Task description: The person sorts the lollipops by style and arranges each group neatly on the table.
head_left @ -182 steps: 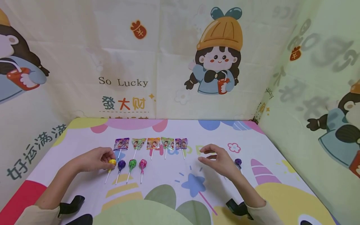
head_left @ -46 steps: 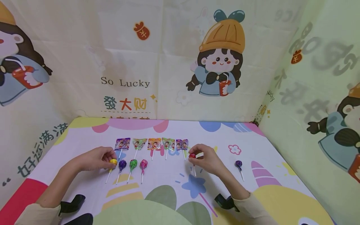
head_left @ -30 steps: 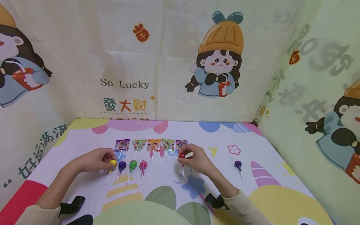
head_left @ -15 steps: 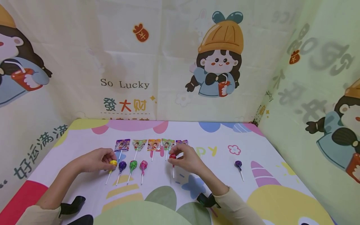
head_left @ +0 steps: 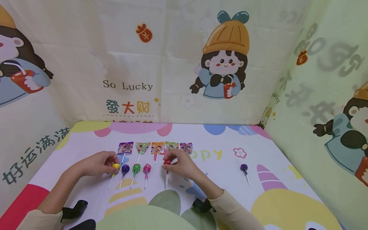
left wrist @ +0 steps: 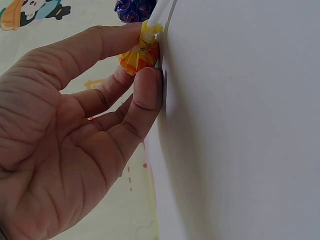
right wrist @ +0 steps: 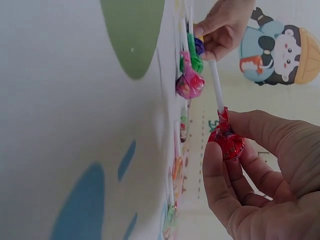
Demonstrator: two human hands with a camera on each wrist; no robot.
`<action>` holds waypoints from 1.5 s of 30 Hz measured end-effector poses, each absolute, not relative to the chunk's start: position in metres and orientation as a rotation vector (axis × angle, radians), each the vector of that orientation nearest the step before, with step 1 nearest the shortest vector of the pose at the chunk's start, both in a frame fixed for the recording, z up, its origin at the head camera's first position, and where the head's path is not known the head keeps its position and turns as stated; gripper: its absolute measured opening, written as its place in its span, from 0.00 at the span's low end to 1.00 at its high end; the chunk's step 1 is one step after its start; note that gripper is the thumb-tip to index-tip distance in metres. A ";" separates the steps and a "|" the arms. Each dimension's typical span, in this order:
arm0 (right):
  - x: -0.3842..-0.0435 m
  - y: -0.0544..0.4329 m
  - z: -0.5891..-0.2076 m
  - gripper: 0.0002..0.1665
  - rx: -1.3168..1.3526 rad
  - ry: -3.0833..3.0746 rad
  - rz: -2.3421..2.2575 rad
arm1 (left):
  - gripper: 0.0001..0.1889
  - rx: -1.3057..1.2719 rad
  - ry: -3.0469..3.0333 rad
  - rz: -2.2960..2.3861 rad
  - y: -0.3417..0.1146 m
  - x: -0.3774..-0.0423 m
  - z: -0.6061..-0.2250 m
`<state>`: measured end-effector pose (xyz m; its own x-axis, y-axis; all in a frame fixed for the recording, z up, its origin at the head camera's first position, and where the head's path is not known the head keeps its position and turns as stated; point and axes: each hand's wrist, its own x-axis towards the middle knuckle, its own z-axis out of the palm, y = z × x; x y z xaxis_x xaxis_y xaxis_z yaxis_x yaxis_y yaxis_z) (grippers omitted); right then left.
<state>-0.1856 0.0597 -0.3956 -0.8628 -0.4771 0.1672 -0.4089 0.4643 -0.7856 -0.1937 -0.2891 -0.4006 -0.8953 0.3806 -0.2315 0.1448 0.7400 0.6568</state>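
Note:
At the left of the head view my left hand (head_left: 97,164) pinches the head of a yellow lollipop (head_left: 116,166), whose white stick points toward me. My right hand (head_left: 182,163) holds a red lollipop (head_left: 166,163) by its wrapped head, stick down. In the right wrist view the red lollipop (right wrist: 228,141) appears apart from the table, between thumb and fingers. A purple lollipop (head_left: 125,169), a green lollipop (head_left: 136,167) and a pink lollipop (head_left: 147,168) lie in a row to the right of the yellow one. The red one is just right of the pink one.
Behind lies a row of several flat-wrapped lollipops, among them an orange one (head_left: 157,147) and a purple one (head_left: 125,148). A lone dark purple lollipop (head_left: 244,167) lies at the right on the patterned tablecloth (head_left: 224,179). Printed cloth walls (head_left: 172,64) stand behind and beside the table.
My right hand held nothing in the earliest frame; later it holds the red lollipop. It has carried it left, toward the pink lollipop. My left hand has stayed on the yellow lollipop.

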 end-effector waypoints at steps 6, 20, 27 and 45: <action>-0.189 0.049 -0.400 0.12 -0.773 2.610 -1.360 | 0.17 0.399 2.587 0.938 -0.289 -0.194 -0.400; -0.192 0.033 -0.408 0.13 -0.720 2.573 -1.347 | 0.16 0.416 2.584 0.942 -0.289 -0.194 -0.401; -0.195 0.027 -0.409 0.11 -0.701 2.583 -1.318 | 0.17 0.418 2.590 0.940 -0.289 -0.194 -0.399; -0.192 0.026 -0.408 0.13 -0.700 2.628 -1.240 | 0.17 0.418 2.576 0.961 -0.289 -0.192 -0.401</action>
